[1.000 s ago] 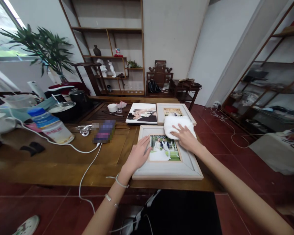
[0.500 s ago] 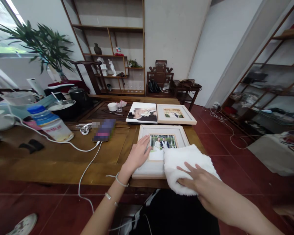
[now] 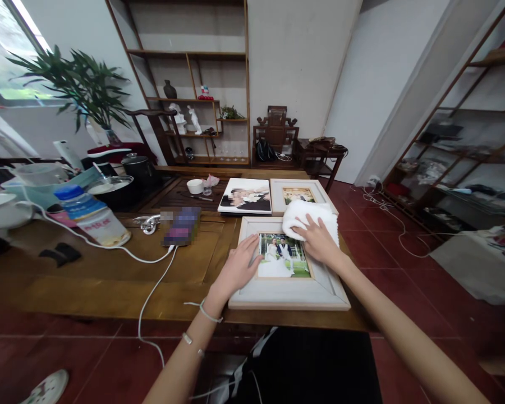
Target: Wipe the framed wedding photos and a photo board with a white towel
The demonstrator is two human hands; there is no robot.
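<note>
A framed wedding photo (image 3: pixel 283 294) with a wide pale mat and light wood edge lies flat near the table's front edge. My left hand (image 3: pixel 240 265) rests on the frame's left side, fingers stretched out flat beside the picture. In my right hand (image 3: pixel 320 241) is a folded, fluffy white cloth (image 3: pixel 313 213), pressed on the top right part of the frame. The cloth hides that corner and overlaps a second framed photo (image 3: pixel 324 193) behind. Left of that one lies a white-edged picture (image 3: pixel 244 195) with a dark image, partly blurred out.
Left of the frame a phone (image 3: pixel 182 225) lies with a white charging cable. Farther left are a blue-capped plastic jar (image 3: pixel 93 217), a pan (image 3: pixel 111 185) and a black pot (image 3: pixel 137 167). A small white bowl (image 3: pixel 194 186) stands at the back.
My right hand has moved the cloth away from me, from the frame's lower right to its top right, uncovering the photo and lower right corner. My left hand has stayed on the frame.
</note>
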